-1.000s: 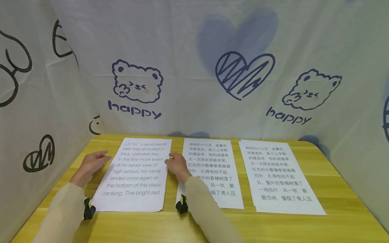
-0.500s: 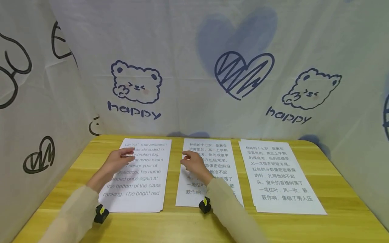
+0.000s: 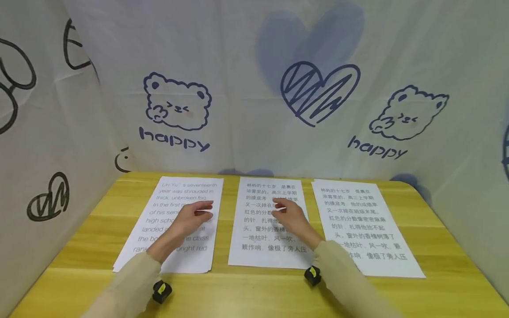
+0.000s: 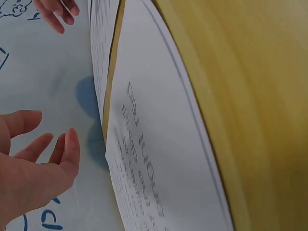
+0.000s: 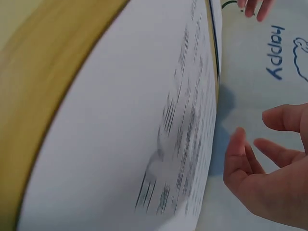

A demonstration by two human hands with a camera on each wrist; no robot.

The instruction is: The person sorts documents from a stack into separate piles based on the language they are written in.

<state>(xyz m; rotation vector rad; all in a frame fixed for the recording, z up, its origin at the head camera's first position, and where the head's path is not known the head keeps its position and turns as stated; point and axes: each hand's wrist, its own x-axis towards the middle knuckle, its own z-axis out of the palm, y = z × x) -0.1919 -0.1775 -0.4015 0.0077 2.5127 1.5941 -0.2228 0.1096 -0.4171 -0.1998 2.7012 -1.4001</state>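
My left hand hovers over the right part of a stack of paper printed in English, its fingers loosely bent and nothing between them. In the left wrist view a gap shows between that hand's thumb and fingers. Over the middle sheet of paper, printed in Chinese, hangs my right hand, also holding nothing. Its thumb and fingers stand apart in the right wrist view. Farther right lies another paper stack with Chinese print, partly covered at its lower left by my right sleeve.
The papers lie side by side on a yellow wood-grain table. Behind it hangs a pale cloth with bear and heart drawings, and it also runs along the sides. A black wrist device sits under each forearm.
Both hands have moved to the right, the left from the English stack's left edge to over its right part, the right from that stack's right edge to over the middle sheet.
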